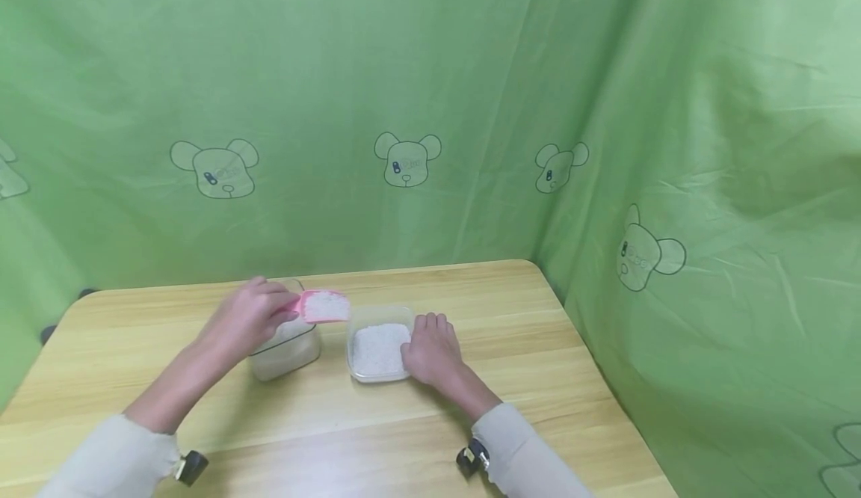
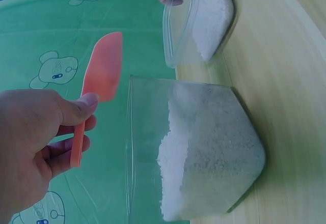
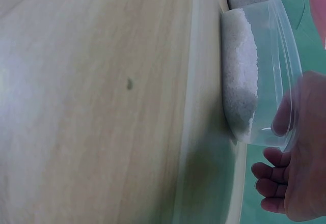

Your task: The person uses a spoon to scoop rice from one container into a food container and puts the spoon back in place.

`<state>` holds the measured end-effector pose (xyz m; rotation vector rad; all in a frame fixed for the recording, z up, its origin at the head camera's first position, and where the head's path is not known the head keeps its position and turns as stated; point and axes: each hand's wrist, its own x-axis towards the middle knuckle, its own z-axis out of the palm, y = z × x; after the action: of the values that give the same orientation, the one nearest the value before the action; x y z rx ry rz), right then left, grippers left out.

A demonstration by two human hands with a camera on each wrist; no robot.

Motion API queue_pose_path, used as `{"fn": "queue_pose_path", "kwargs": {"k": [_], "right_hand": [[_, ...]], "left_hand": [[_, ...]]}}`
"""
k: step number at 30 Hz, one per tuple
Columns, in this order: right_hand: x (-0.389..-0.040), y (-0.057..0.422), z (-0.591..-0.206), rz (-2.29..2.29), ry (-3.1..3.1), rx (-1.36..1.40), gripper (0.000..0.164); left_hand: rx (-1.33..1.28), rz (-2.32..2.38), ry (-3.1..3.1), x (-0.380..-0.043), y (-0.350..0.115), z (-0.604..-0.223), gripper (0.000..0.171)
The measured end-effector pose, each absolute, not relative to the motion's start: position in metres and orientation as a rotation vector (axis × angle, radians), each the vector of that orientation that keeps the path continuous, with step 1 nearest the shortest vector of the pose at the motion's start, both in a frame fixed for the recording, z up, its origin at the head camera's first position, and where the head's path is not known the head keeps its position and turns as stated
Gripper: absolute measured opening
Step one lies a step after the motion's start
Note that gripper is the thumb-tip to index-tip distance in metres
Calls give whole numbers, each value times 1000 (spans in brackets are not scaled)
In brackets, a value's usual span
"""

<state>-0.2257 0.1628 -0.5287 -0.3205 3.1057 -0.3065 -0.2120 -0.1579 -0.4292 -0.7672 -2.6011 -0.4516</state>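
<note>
Pink scoop [image 2: 104, 68], loaded with white grains [image 1: 326, 305], is raised over the gap between a taller clear container [image 1: 289, 357] and a shallower clear plastic tub [image 1: 379, 379], both partly filled and standing on the wood-grain table [image 1: 511, 333]. Thumb and fingers of the left hand [image 1: 252, 315] pinch its handle [image 2: 78, 145] closely, while the right hand [image 1: 433, 352], partly curled, grips the tub's right-hand rim.
</note>
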Motion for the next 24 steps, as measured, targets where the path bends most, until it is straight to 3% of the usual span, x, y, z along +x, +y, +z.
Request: {"fn": "queue_pose_path", "kwargs": {"k": [24], "right_hand": [[-227,163,-530,-301,3101,-318,24]], "left_hand": [[-863,-240,-2571,-222,-134,-423,17]]}}
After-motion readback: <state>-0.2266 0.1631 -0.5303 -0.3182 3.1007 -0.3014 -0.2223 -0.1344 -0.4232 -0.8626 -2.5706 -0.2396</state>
